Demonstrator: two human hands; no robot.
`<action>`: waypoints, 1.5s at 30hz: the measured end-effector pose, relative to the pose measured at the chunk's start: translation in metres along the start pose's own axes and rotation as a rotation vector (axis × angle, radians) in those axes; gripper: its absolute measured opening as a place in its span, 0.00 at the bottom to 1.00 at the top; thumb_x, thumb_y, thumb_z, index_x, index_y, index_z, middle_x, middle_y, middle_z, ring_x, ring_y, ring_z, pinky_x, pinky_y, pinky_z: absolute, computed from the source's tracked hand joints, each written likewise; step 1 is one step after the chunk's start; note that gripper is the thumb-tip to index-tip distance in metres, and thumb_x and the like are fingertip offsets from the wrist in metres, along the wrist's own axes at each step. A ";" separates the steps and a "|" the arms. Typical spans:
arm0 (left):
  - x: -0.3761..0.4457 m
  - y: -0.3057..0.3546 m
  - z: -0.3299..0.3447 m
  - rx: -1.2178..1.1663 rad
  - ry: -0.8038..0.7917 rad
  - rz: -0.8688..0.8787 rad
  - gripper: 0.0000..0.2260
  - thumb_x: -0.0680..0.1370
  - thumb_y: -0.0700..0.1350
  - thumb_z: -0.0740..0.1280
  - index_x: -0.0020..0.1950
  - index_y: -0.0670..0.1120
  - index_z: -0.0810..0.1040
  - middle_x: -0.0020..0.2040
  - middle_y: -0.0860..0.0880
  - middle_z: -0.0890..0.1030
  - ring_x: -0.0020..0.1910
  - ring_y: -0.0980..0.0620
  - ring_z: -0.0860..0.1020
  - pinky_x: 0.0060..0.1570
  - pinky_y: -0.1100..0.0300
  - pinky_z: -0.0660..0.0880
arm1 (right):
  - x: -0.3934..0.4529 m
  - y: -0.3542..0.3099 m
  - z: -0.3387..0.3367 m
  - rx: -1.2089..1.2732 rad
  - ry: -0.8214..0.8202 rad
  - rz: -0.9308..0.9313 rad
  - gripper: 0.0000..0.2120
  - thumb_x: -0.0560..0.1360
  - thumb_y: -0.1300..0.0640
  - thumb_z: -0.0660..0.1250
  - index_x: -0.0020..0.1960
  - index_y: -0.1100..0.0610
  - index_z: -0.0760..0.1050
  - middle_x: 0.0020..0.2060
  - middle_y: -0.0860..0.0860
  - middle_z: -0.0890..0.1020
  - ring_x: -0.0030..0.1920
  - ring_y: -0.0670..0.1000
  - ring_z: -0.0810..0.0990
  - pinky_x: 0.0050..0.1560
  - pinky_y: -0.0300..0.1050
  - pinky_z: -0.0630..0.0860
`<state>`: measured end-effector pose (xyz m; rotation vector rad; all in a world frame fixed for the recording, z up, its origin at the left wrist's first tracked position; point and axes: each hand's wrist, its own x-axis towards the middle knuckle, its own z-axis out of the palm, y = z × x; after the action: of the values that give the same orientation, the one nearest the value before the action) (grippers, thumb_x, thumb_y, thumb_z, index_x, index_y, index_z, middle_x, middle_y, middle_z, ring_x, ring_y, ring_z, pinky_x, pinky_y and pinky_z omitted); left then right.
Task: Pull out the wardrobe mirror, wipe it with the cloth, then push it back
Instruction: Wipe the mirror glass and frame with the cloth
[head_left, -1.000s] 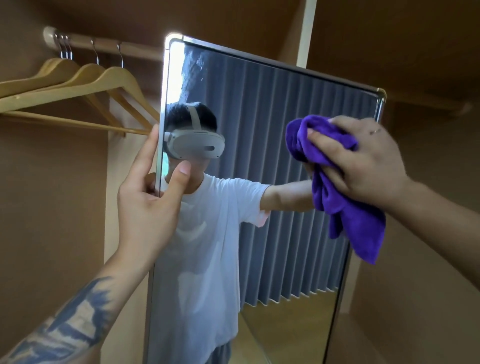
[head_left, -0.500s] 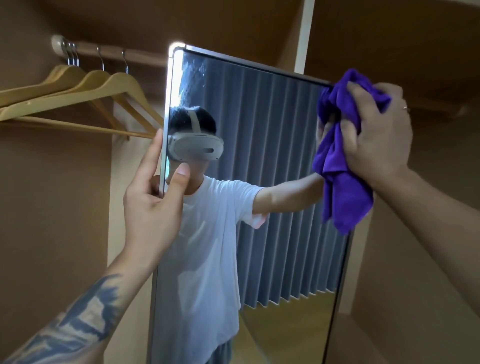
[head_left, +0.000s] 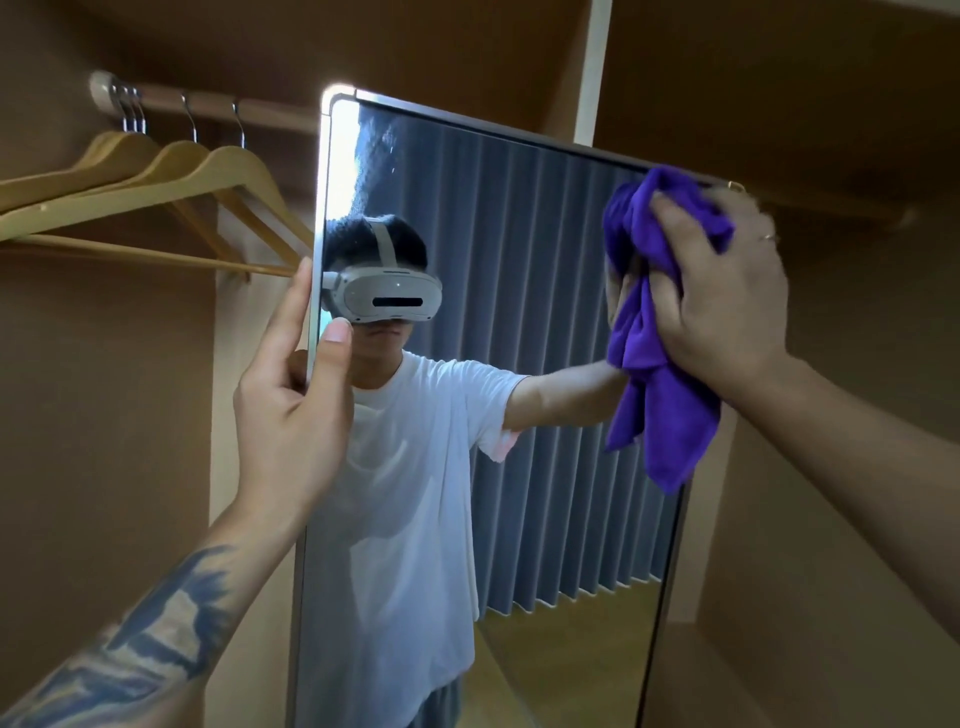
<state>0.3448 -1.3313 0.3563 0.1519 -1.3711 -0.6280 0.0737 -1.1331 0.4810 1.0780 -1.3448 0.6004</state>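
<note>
**Mirror's out of the wardrobe, purple cloth up at the top right corner**

So the wardrobe mirror (head_left: 519, 364) stands pulled out in front of the open closet, tall and narrow with a thin metal frame, slightly angled so its right edge sits further back. The left hand (head_left: 291, 415) pinches the left frame edge about a third of the way down: thumb flat on the glass side, fingers wrapped round behind the edge. The forearm below it has a big dark tattoo.

The right hand (head_left: 722, 291) is up near the top right corner, fingers curled over a bunched purple cloth (head_left: 660, 374) and pressing it against the glass. The upper part is scrunched under the fingers, the rest hangs loose below the hand, covering a stretch of the right frame edge. There's a ring on one finger.

Other stuff around: behind the mirror on the left, a closet rail (head_left: 208, 104) with a few wooden hangers (head_left: 171, 192) on it, their ends reaching almost to the mirror's left edge just above the left fingers. A pale vertical divider (head_left: 592, 67) rises behind the mirror's top. Brown wardrobe panels fill both sides. In the glass you get grey pleated curtains and wooden flooring.
</note>
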 end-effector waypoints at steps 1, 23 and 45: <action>0.000 0.000 0.000 0.006 0.002 0.005 0.22 0.84 0.60 0.63 0.79 0.68 0.68 0.57 0.29 0.81 0.32 0.60 0.74 0.42 0.61 0.74 | -0.010 -0.004 0.002 0.007 -0.034 -0.093 0.28 0.81 0.48 0.62 0.79 0.56 0.67 0.70 0.68 0.72 0.62 0.71 0.74 0.59 0.63 0.75; -0.003 0.001 0.000 -0.033 0.031 -0.038 0.21 0.86 0.54 0.63 0.79 0.68 0.69 0.34 0.38 0.73 0.30 0.50 0.70 0.33 0.55 0.73 | -0.001 0.018 -0.005 -0.053 -0.028 -0.153 0.26 0.82 0.48 0.61 0.78 0.53 0.67 0.70 0.66 0.72 0.60 0.71 0.75 0.59 0.65 0.73; -0.004 0.001 -0.001 -0.043 -0.021 -0.018 0.26 0.84 0.54 0.68 0.81 0.65 0.66 0.72 0.45 0.81 0.65 0.36 0.82 0.63 0.36 0.79 | -0.020 -0.006 -0.002 -0.030 -0.102 -0.592 0.24 0.82 0.49 0.64 0.77 0.53 0.69 0.66 0.68 0.77 0.53 0.71 0.80 0.53 0.67 0.76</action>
<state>0.3454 -1.3286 0.3530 0.1233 -1.3768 -0.6755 0.0761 -1.1297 0.4599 1.4157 -1.0387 0.0866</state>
